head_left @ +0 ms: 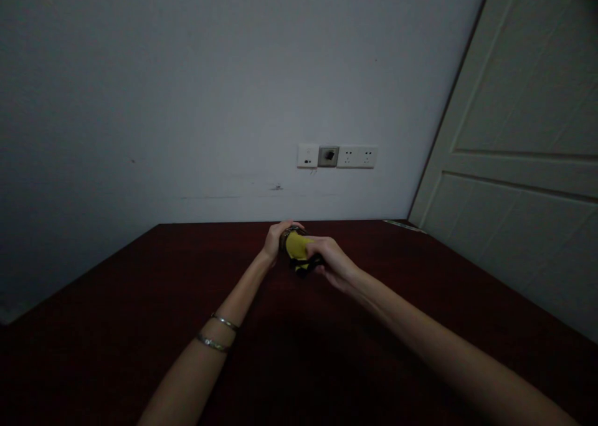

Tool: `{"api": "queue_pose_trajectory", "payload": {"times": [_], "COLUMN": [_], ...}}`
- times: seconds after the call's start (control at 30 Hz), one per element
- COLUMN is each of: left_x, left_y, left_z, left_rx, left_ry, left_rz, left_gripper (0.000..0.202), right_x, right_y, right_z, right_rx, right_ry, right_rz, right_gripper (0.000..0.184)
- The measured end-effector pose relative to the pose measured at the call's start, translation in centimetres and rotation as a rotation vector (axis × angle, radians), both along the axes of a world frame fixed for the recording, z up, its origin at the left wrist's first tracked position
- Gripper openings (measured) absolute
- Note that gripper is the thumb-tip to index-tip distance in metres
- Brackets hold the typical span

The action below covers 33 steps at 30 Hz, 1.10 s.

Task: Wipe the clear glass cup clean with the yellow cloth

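Observation:
Over the far middle of the dark red table, my two hands meet around one cluster of things. My right hand (327, 251) is closed on a yellow object with black parts (297, 246), its thumb pressed against the yellow side. Black strap-like pieces hang below the fingers. On the other side, my left hand (276, 234) curls around a small brownish, shiny item (283, 239) that touches the yellow object. Dim light and blur hide the exact kind of both things. Two bracelets circle my left forearm.
The dark red tabletop (224, 301) runs back to a pale wall (224, 89). A row of sockets and switches (348, 157) sits on that wall, with a dark plug or knob in one. At the right stands a white panelled door (518, 164). A thin strip (402, 225) lies at the back right edge.

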<state>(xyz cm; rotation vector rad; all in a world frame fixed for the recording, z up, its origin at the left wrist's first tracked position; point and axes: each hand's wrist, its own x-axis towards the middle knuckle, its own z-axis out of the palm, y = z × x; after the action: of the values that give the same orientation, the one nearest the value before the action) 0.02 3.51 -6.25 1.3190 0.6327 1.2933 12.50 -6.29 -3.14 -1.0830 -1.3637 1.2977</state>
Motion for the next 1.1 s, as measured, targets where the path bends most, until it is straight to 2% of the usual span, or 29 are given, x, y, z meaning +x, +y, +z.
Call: {"api": "queue_pose_trajectory", "payload": {"times": [0.17,0.23,0.4,0.57,0.67,0.77,0.87,0.97,1.1], "left_x": [-0.2,-0.5,-1.2,-1.3,-1.3,-1.1,-1.0,-0.9,-0.8], "left_y": [0.3,0.2,-0.3,-0.4,-0.6,-0.7,-0.4,0.0,0.1], "left_z": [0.3,0.5,1.3,1.9,2.1,2.2,2.2,2.4,2.8], "left_rx": [-0.204,-0.266,-0.432,-0.543,-0.622,-0.691,-0.737,-0.756,-0.737], "left_ry": [-0.189,-0.208,-0.281,-0.388,-0.419,-0.433,-0.386,-0.317,-0.316], "left_rz": [0.063,0.066,-0.120,-0.248,-0.283,-0.284,-0.314,-0.412,-0.503], "left_gripper": [0.028,0.029,0.037,0.036,0.035,0.031,0.029,0.033,0.033], "right_x": [1.9,3.2,6.5,7.6,7.7,7.8,7.9,8.1,8.3], "right_y": [0.4,0.9,2.2,3.2,4.0,4.5,4.4,4.0,4.1], "right_z": [2.0,3.3,5.6,5.5,5.1,5.0,5.1,5.1,4.8], "right_rx": [-0.093,-0.157,-0.036,-0.035,-0.016,-0.004,0.042,0.088,0.107], "right_ry": [0.224,0.472,0.786,0.997,1.049,1.020,0.964,0.938,0.905], "right_rz": [0.080,0.076,-0.086,-0.175,-0.287,-0.339,-0.340,-0.320,-0.366], "right_gripper": [0.027,0.026,0.025,0.013,0.011,0.012,0.016,0.019,0.011]}}
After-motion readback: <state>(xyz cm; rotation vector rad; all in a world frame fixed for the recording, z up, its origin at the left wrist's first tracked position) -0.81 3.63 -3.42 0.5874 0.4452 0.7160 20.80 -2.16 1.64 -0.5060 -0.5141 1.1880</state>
